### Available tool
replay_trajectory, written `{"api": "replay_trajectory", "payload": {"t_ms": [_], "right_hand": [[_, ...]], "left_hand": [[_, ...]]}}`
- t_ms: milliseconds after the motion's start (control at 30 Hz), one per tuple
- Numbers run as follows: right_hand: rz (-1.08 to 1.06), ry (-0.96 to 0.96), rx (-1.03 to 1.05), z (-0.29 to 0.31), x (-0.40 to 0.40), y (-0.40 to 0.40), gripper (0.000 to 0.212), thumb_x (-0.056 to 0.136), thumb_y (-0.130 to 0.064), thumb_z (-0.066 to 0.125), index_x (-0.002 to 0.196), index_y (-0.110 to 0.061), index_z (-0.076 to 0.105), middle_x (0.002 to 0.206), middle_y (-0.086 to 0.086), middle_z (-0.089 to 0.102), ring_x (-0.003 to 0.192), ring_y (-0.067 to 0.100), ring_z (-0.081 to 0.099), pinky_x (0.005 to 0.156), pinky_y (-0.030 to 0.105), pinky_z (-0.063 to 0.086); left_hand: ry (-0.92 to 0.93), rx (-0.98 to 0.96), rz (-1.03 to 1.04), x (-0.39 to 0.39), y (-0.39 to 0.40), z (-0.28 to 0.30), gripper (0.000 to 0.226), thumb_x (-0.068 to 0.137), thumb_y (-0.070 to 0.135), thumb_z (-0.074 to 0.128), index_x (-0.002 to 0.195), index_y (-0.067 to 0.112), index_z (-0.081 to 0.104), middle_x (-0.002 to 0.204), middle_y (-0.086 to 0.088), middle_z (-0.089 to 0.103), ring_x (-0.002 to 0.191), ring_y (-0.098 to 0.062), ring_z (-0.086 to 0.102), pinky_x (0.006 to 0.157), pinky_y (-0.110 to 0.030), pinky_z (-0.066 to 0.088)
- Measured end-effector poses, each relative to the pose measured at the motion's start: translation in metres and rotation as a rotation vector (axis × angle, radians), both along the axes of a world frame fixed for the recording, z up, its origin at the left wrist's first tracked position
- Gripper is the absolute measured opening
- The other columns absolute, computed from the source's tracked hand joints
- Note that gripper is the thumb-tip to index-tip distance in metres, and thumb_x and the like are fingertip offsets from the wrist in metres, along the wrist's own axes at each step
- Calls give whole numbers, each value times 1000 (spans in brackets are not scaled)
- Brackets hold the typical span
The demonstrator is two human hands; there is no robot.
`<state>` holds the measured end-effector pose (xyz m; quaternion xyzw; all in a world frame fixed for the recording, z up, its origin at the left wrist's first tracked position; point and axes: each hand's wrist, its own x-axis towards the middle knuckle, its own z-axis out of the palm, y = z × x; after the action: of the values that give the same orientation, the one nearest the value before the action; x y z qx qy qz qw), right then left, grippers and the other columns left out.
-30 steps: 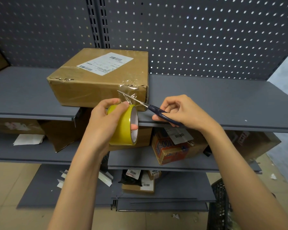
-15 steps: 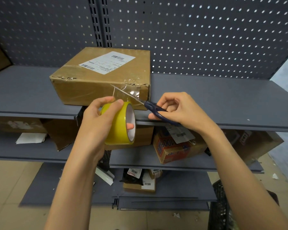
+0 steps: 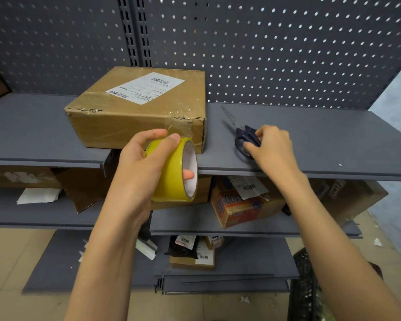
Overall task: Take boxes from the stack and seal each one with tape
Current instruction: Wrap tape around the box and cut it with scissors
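Two hands busy: I saw left hand (image 3: 139, 167) gripping yellow tape roll (image 3: 171, 172), right hand (image 3: 272, 149) pinching dark-handled scissors (image 3: 243, 137) on grey shelf (image 3: 322, 144); loose tape on brown cardboard box (image 3: 137, 112) risked peeling.

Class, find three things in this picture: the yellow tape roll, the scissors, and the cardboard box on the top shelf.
yellow tape roll (image 3: 171, 167), head view, on its yellow outer band.
scissors (image 3: 243, 141), head view, on the dark handles.
cardboard box (image 3: 134, 126), head view, on its front face.

Tape strand now cut, scissors (image 3: 242, 135) moved from tape roll (image 3: 171, 169) onto shelf (image 3: 333, 140)
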<state>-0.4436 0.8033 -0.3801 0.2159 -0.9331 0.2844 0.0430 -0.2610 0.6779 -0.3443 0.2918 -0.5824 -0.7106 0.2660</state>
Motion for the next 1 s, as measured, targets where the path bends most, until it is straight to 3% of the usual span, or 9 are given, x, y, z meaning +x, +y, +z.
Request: {"api": "replay_trajectory", "payload": {"t_ms": [133,300,400,467,533,600,733,833,1000], "right_hand": [[12,17,86,-8,6,-3,27,92,-17,61,112,2,55,107,21,61,96,39,56,78,41,46],[65,153,178,-9,6,-4,24,97,-21,54,109,-2,62,109,16,63,100,32,55,75,33,37],[220,191,-216,0,11,-5,15,94,-15,57,105,-10,67,103,3,67,97,18,61,85,30,47],[473,52,-558,17,23,-8,13,91,-8,62,98,-15,70,95,-6,68,92,6,64,84,21,49],[734,-108,-682,32,35,-13,17,88,-4,64,95,-18,70,98,-3,68,97,8,64,87,22,49],[853,-124,-610,38,41,-18,17,86,-7,66,95,-21,70,105,3,66,105,12,61,94,30,48],[831,-112,-465,30,40,-26,17,88,-18,64,99,-29,71,105,-5,68,105,11,62,95,38,48],[815,-187,-502,29,40,-27,19,89,-14,64,107,-20,70,102,-1,72,99,10,66,91,33,52],[786,-169,-478,29,38,-28,21,88,-16,67,108,-20,70,100,-3,73,96,8,67,86,26,53]], "left_hand": [[-17,17,-32,-4,6,0,29,88,22,64,116,18,59,94,-7,64,44,-17,65,40,-23,51],[-27,8,-53,-5,8,-1,30,88,23,64,118,18,59,90,-5,63,43,-16,64,39,-22,49],[-26,2,-59,-5,8,-2,31,89,22,64,119,18,57,85,-4,63,43,-16,64,38,-21,48],[-30,-9,-62,-6,8,-2,32,89,22,64,119,18,57,86,-6,64,43,-16,64,38,-21,47],[-28,-21,-72,-6,8,-3,31,89,21,63,119,18,56,89,-7,65,44,-17,65,39,-22,48],[-22,-41,-94,-6,8,-4,31,88,20,63,118,16,57,87,-4,65,45,-17,65,41,-25,52],[-5,-67,-150,-4,8,-3,28,88,18,63,115,16,57,90,-5,67,44,-19,65,41,-26,52],[7,-81,-167,-2,7,-2,28,87,18,63,114,18,57,88,-6,68,43,-19,64,40,-23,49],[8,-111,-207,-2,5,-3,29,88,18,63,116,19,56,86,-7,68,45,-20,65,43,-25,52]]}}
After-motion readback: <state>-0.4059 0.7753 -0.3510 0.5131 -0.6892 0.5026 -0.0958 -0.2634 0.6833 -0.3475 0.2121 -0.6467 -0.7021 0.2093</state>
